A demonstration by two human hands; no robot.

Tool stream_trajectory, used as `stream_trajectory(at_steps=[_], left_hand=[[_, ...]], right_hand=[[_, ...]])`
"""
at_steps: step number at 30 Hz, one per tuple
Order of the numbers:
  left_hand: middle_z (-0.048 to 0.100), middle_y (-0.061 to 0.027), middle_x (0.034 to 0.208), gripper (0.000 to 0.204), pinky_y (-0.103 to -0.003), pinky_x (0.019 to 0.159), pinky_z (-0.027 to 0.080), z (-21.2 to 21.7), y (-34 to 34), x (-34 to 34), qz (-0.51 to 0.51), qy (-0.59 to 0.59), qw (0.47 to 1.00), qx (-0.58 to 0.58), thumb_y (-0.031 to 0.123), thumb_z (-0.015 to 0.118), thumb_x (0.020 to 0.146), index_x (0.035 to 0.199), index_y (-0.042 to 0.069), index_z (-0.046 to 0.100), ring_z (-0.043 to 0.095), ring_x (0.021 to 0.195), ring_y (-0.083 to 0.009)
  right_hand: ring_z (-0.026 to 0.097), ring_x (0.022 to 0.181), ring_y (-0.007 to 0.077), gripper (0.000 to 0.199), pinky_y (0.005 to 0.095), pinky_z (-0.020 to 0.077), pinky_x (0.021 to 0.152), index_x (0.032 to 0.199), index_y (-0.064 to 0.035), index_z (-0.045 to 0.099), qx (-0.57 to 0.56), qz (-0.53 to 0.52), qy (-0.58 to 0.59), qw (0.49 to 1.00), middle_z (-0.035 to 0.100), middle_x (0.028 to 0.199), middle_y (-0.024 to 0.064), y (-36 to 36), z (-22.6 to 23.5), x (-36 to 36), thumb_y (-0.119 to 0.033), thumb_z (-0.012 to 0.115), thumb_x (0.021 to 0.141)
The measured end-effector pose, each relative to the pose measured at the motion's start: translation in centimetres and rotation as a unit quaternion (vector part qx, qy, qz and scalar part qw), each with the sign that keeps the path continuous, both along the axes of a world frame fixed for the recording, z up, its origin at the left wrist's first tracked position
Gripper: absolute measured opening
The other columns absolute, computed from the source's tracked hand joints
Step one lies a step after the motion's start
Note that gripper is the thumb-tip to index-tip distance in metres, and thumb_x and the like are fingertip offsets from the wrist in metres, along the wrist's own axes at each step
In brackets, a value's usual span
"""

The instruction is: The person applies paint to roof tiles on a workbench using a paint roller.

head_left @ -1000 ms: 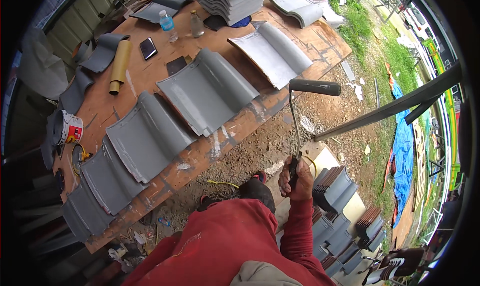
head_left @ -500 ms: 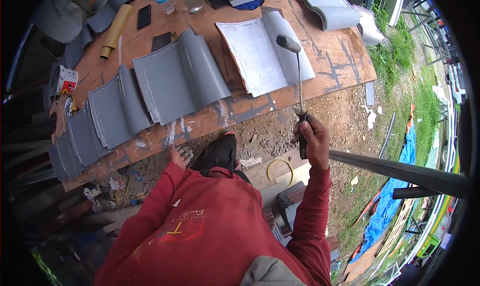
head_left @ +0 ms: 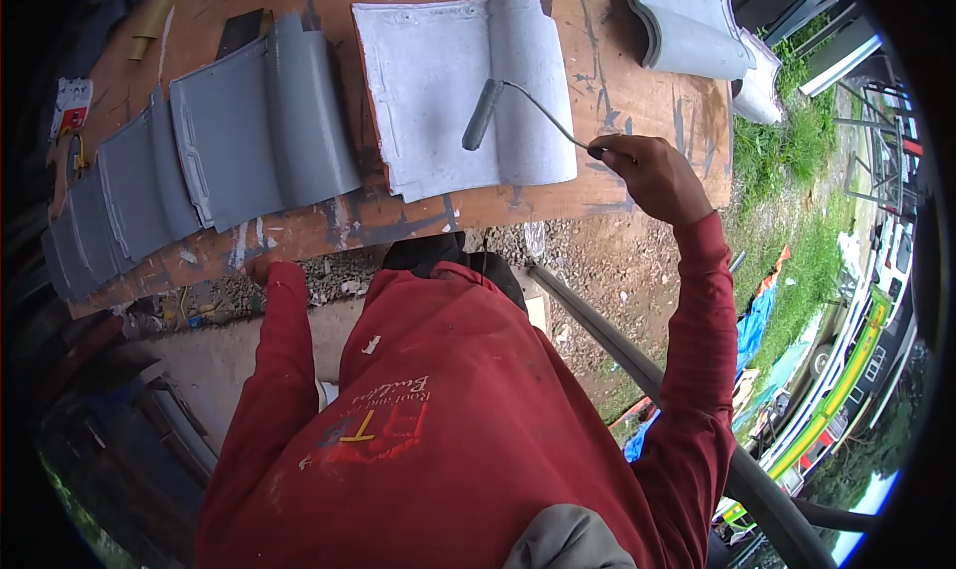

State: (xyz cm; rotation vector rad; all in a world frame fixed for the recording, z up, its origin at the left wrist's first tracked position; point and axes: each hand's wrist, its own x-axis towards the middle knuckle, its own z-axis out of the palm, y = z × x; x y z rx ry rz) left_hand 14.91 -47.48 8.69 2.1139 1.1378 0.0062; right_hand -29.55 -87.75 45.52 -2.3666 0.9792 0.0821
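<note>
Grey curved tiles (head_left: 144, 176) lie in an overlapping row at the left, along the near side of a brown wooden tabletop (head_left: 647, 101) streaked with grey and white marks. Behind them, close to the dim rim of the view, stands a white tub (head_left: 75, 96) with a red patch on its side; a tan tube (head_left: 159, 11) lies farther back. The left hand (head_left: 261, 267) is at the tabletop's front edge, below the largest grey tile; its fingers are largely obscured, so whether its grip is apart or together cannot be told. At centre rests a white tile (head_left: 433, 81), its broad pan to the left and its rounded ridge to the right. Over the pan is the tilted grey paint roller (head_left: 483, 116), although contact with the surface is hard to judge from this angle. Its thin bent rod crosses the ridge to a dark handle (head_left: 597, 153), on which the grip of the right hand (head_left: 657, 176) is clamped. Farther right, a light grey tile (head_left: 687, 21) lies at the tabletop's far corner, with green grass (head_left: 767, 151) beyond the edge.
</note>
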Motion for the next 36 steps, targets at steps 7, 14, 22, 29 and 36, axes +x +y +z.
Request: stream_trajectory(at_steps=[7, 14, 22, 29, 36], left_hand=[[0.071, -0.0255, 0.105, 0.062, -0.045, 0.079, 0.060, -3.8, 1.4, -0.3, -0.070, -0.010, 0.994, 0.085, 0.046, 0.035, 0.104, 0.103, -0.007, 0.069, 0.072, 0.098, -0.0375], [0.071, -0.0251, 0.106, 0.061, -0.045, 0.079, 0.060, -9.8, 5.9, -1.1, -0.220, 0.094, 0.960, 0.146, 0.047, 0.037, 0.104, 0.106, -0.006, 0.068, 0.071, 0.099, -0.0374], [0.068, -0.0241, 0.109, 0.037, -0.044, 0.082, 0.061, -12.0, 3.4, -3.4, -0.222, 0.093, 0.946, 0.219, 0.027, 0.048, 0.101, 0.120, -0.005, 0.052, 0.071, 0.103, -0.0372], [0.064, -0.0306, 0.120, 0.058, -0.049, 0.096, 0.053, -5.0, 0.0, -5.9, -0.206, 0.055, 0.940, 0.265, 0.039, 0.034, 0.104, 0.118, -0.012, 0.059, 0.064, 0.111, -0.0447], [0.062, -0.0341, 0.121, 0.059, -0.051, 0.094, 0.053, -8.2, 0.7, -6.1, -0.038, -0.066, 0.994, 0.074, 0.037, 0.031, 0.105, 0.112, -0.013, 0.061, 0.062, 0.113, -0.0472]], right_hand=[[0.072, 0.091, 0.0298, 0.023, 0.0378, 0.0543, 0.084, 0.107, -0.0043, 0.075, 0.048, 0.148, 0.047, 0.987, 0.075, 0.099, 0.0157, -9.0, -4.1, 6.9, -0.018, 0.059, 0.095], [0.071, 0.094, 0.0275, 0.027, 0.0351, 0.0533, 0.087, 0.113, -0.0020, 0.072, 0.100, 0.236, 0.037, 0.966, 0.075, 0.102, 0.0155, -13.2, -5.6, 11.1, -0.017, 0.058, 0.097], [0.071, 0.093, 0.0337, 0.024, 0.0391, 0.0535, 0.085, 0.106, -0.0018, 0.074, 0.046, 0.219, 0.167, 0.960, 0.074, 0.098, 0.0184, -17.7, 0.6, 10.2, -0.017, 0.060, 0.094], [0.072, 0.090, 0.0317, 0.024, 0.0362, 0.0541, 0.080, 0.111, -0.0007, 0.071, 0.159, 0.254, 0.009, 0.954, 0.073, 0.098, 0.0200, -12.6, -5.6, 13.6, -0.016, 0.060, 0.095], [0.073, 0.087, 0.0274, 0.024, 0.0347, 0.0544, 0.078, 0.110, 0.0003, 0.072, 0.071, 0.191, 0.204, 0.958, 0.074, 0.096, 0.0199, -16.7, 1.4, 10.2, -0.015, 0.060, 0.096]])
